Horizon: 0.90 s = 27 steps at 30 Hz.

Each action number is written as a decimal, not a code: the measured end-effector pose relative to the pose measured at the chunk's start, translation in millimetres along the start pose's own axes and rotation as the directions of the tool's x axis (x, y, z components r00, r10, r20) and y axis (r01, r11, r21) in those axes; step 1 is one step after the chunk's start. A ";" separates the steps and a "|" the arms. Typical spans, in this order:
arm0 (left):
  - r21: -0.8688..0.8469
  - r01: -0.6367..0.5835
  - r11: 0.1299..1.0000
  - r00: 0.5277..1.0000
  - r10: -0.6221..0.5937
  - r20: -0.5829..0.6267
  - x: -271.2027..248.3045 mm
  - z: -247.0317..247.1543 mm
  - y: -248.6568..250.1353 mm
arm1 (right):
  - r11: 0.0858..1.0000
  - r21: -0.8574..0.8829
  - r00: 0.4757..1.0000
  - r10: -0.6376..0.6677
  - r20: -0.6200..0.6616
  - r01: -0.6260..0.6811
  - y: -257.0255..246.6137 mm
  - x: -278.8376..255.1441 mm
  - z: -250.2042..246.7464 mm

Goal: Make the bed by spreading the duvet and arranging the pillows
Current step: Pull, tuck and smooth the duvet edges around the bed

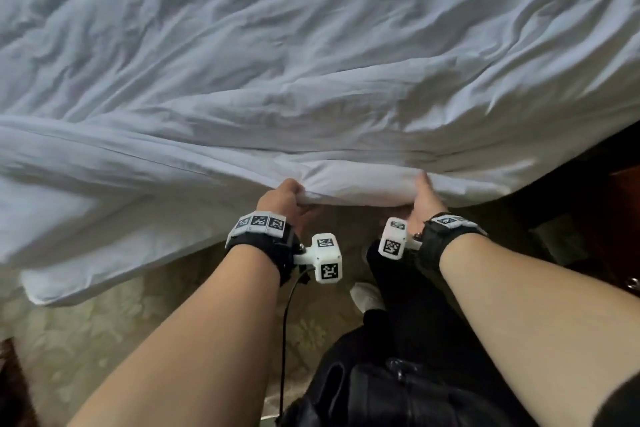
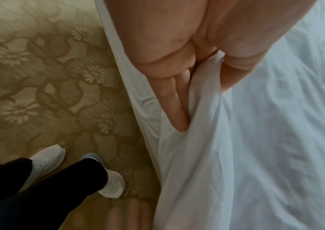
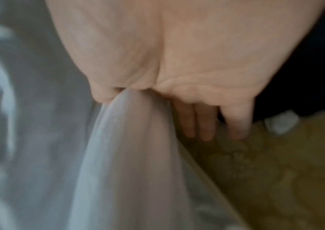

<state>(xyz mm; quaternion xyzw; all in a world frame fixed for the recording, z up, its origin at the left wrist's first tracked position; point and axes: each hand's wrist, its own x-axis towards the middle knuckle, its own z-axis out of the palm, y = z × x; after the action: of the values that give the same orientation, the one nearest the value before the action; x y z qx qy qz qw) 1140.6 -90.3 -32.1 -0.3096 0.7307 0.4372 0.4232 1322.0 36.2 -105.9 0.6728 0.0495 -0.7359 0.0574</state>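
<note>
A white, wrinkled duvet [image 1: 311,62] covers the bed across the whole upper head view. Its near edge hangs over the bed's side, and a corner droops toward the floor at the lower left. My left hand [image 1: 289,199] grips that near edge, thumb on top and fingers under the cloth. My right hand [image 1: 424,198] grips the same edge a little to the right. In the left wrist view the duvet [image 2: 266,140] is pinched between thumb and fingers [image 2: 175,101]. The blurred right wrist view shows the duvet [image 3: 130,147] bunched at the thumb. No pillows are in view.
Patterned beige carpet [image 1: 104,340] lies under my feet beside the bed. My white shoes [image 2: 114,185] and dark trousers stand close to the bed's side. Dark wooden furniture [image 1: 616,204] stands at the right, near the bed's corner.
</note>
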 end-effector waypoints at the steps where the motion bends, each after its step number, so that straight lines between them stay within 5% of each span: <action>1: -0.012 -0.021 1.000 1.000 0.021 0.008 -9.9 -2.6 0.4 | 0.996 0.080 0.999 -0.044 -0.029 0.047 -5.0 -14.9 1.4; 4: -0.011 -0.079 0.997 0.996 0.079 0.048 -43.8 -15.3 1.9 | 0.973 0.094 0.972 -0.198 -0.128 0.211 -22.3 -53.3 -11.6; 8: 0.017 -0.120 0.993 0.988 0.118 0.099 -97.1 -32.1 7.9 | 0.920 0.053 0.919 -0.385 -0.082 0.389 -30.0 -126.0 -15.2; 13: -0.128 -0.232 0.964 0.959 0.249 0.133 -168.4 -38.9 48.4 | 0.835 0.001 0.833 -0.550 -0.056 0.551 -56.5 -221.9 -10.7; 18: -0.327 -0.354 0.876 0.914 0.399 0.078 -211.4 -33.3 112.6 | 0.743 0.182 0.760 -0.649 -0.037 0.644 -107.1 -271.4 1.7; 27: -0.349 -0.452 0.821 0.887 0.457 -0.073 -177.7 29.4 206.9 | 0.822 0.053 0.823 -0.563 -0.074 0.567 -216.1 -246.3 -0.2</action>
<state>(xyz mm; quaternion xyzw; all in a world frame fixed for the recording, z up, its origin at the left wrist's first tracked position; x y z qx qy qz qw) 1060.7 39.0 196.3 -0.1952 0.6886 0.6526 0.2487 1311.3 254.3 138.4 0.6497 0.2213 -0.7022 -0.1891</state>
